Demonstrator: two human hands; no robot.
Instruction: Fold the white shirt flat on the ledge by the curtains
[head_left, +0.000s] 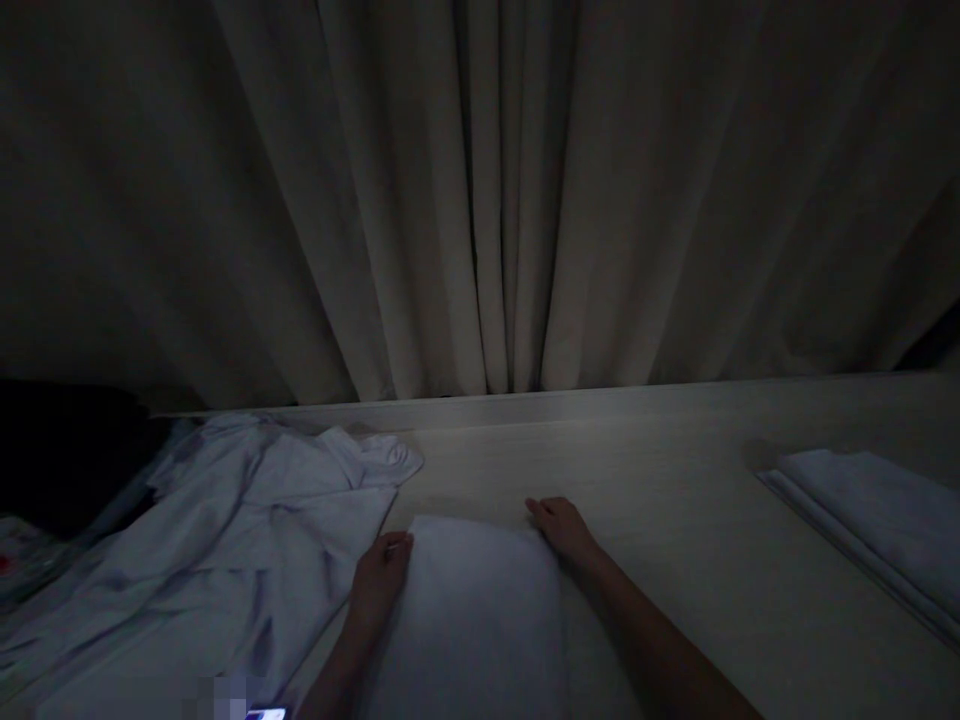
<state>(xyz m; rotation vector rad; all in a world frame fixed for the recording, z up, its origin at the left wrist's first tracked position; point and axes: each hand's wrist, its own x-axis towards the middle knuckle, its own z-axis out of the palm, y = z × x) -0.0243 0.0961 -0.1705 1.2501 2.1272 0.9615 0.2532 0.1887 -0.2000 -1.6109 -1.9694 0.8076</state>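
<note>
Folded cloth (480, 610): both hands' fingers pressed flat on far corners, bare table (675, 480) beyond.

A crumpled white garment (225, 540) lies at nine o'clock on the pale counter (675, 480). A folded white stack (877, 520) sits at three o'clock. Curtains (495, 200) hang at twelve o'clock.

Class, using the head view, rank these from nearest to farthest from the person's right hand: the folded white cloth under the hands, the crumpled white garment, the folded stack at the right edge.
From the right hand:
1. Folded white cloth, touched, directly below-left.
2. Crumpled white garment, left, past the left hand.
3. Folded stack, far right on the table.
</note>
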